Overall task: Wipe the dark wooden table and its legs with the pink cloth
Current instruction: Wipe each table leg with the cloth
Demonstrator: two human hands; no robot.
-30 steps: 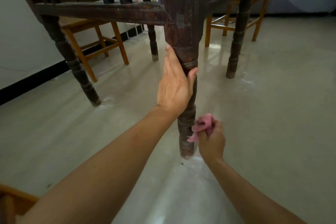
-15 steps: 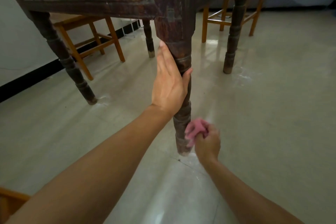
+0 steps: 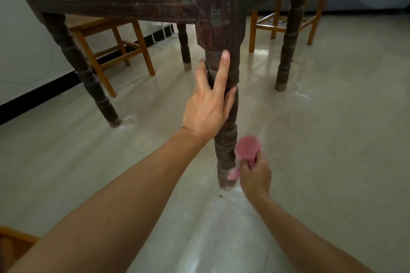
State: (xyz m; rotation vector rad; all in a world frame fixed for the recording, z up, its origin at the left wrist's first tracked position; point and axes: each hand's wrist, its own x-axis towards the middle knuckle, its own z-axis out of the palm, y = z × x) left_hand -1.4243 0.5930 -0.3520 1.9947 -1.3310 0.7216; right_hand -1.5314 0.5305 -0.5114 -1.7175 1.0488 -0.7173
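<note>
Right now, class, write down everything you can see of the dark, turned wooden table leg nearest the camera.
The dark turned wooden table leg stands upright on the pale tiled floor. Its top is a square block joined to two rails; below it is rounded with carved rings, worn pale at the foot. The left hand holds it under the block, one finger straight up its front. The right hand presses a bunched pink cloth against its lower right side.
</note>
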